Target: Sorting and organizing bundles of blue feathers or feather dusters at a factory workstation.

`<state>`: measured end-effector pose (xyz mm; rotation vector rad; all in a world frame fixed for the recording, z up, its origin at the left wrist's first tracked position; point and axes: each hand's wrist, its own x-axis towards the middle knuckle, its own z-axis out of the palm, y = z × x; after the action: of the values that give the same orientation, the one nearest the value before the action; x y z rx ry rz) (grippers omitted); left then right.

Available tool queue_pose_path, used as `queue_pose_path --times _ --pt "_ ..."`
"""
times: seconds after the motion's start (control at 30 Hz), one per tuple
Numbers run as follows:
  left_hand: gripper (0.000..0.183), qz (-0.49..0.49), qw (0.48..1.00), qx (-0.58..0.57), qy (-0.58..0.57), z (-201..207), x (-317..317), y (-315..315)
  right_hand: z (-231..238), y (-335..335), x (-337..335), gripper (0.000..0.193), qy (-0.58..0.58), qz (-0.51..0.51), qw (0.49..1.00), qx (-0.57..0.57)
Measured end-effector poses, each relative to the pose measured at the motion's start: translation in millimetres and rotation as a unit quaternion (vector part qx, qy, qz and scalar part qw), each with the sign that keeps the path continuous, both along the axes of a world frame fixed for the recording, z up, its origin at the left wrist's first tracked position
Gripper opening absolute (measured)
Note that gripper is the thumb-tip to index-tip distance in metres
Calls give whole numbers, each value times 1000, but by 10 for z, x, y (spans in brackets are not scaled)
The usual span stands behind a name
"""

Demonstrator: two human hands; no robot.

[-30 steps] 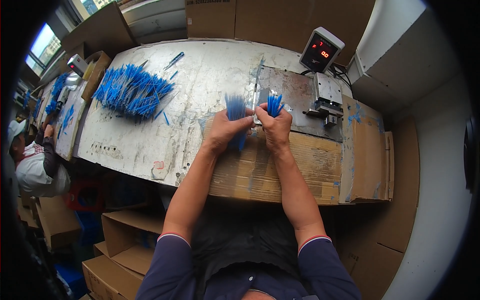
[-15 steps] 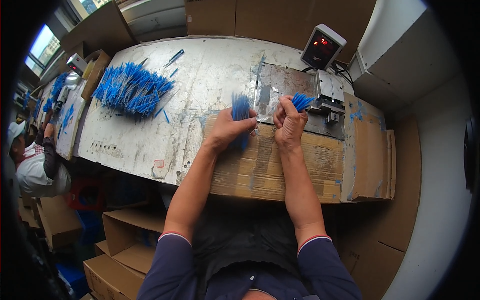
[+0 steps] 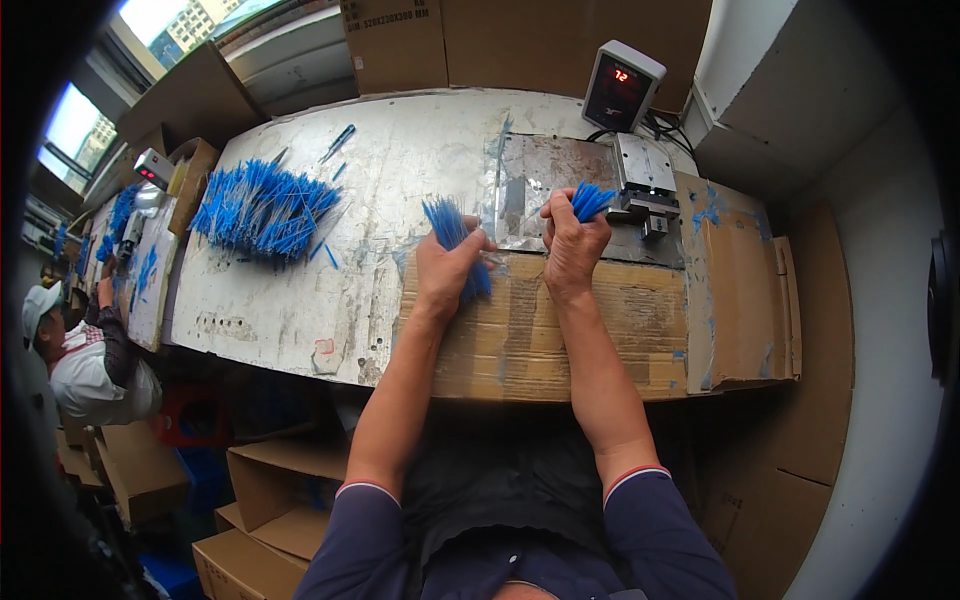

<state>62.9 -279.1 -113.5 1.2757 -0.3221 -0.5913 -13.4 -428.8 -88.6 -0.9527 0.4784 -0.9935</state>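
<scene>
My left hand [image 3: 447,270] is closed around a bundle of thin blue-and-clear strips [image 3: 446,222], tilted toward the left, its blue ends showing above and below the fingers. To its right, my right hand [image 3: 574,245] grips a smaller bunch of blue-ended strips [image 3: 591,202] that points up and right. Both hands are raised above the near part of the bench, apart from each other. A large heap of the same kind of strips [image 3: 265,210] lies on the left of the white worktable [image 3: 390,160].
Beside my right hand a metal fixture [image 3: 645,180] stands on a metal plate [image 3: 540,165], with a counter with red digits [image 3: 622,88] behind. Cardboard [image 3: 540,330] covers the near edge. A blue-handled tool [image 3: 339,142] lies behind the heap. At far left sits another person [image 3: 85,365].
The left bundle has gone from upright and blurred to leaning left, and my left hand sits a little farther from the right one. The whole view has shifted slightly.
</scene>
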Motion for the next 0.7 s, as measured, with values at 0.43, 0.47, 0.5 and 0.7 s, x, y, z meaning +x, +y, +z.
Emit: queue_pose_path --times 0.43,0.47,0.5,0.7 --pt "26 23 1000 3 -19 94 -170 11 -101 6 40 7 39 -1 998 -50" --pt "26 29 999 13 -15 99 -183 33 -88 25 40 9 30 14 999 -41" --pt "26 39 999 13 -16 112 -196 69 -59 59 45 11 21 33 999 -32" --pt "25 173 985 0 2 144 -424 751 -110 129 51 13 9 110 994 5"
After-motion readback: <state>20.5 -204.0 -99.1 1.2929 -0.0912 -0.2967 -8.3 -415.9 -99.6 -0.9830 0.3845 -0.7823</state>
